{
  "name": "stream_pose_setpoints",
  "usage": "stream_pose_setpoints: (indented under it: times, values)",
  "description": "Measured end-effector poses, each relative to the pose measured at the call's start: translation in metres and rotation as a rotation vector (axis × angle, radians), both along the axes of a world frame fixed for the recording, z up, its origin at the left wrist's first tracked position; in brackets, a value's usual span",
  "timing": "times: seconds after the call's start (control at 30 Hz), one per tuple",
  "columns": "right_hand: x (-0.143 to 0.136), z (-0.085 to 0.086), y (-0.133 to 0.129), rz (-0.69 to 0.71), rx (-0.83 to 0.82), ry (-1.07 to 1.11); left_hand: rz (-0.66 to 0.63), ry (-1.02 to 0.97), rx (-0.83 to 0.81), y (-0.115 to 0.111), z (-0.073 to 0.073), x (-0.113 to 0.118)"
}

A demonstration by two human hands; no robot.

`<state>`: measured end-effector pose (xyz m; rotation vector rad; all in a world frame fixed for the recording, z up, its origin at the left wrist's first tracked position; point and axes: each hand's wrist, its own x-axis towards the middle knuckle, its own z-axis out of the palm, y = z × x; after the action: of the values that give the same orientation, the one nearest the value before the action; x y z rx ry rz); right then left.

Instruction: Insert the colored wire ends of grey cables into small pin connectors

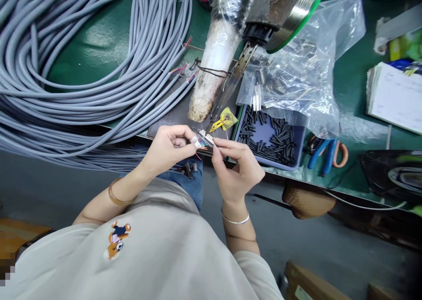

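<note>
My left hand (173,147) pinches one end of a small multi-pin connector (206,138), with white covers on its fingertips. Thin coloured wires (202,146) show beneath the connector, beside those fingertips. The other end of the connector sits between the thumb and fingers of my right hand (239,166). Just beyond the connector, a yellow pointed piece (217,124) lies by a stained yellow pad (228,118). A soldering iron (242,63) slants down toward this spot, beside a plastic-wrapped white post (214,63).
Grey cables (99,89) cover the bench's left side. A blue tray (298,153) holds black sleeves, with a plastic bag (306,67) of metal parts behind. A solder spool (296,21), pliers (325,157) and a notepad (395,98) are around. Finished-looking connectors (189,170) hang near my lap.
</note>
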<state>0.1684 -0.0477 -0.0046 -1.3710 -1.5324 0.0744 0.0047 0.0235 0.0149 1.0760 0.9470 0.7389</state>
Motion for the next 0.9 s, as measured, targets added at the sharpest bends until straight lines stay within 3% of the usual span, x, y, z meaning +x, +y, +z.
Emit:
stream_pose_setpoints:
  times: [0.1,0.33,0.9]
  values:
    - [-0.002,0.001,0.0,0.02,-0.114,0.15,-0.026,-0.014,-0.026,-0.001,0.003,-0.002]
    - [-0.007,0.002,0.002,-0.014,0.062,-0.163,0.113,-0.026,0.059,-0.004,0.0,0.006]
    - [0.0,0.0,0.008,0.031,0.024,-0.096,0.135,-0.019,0.063,-0.002,-0.007,0.009]
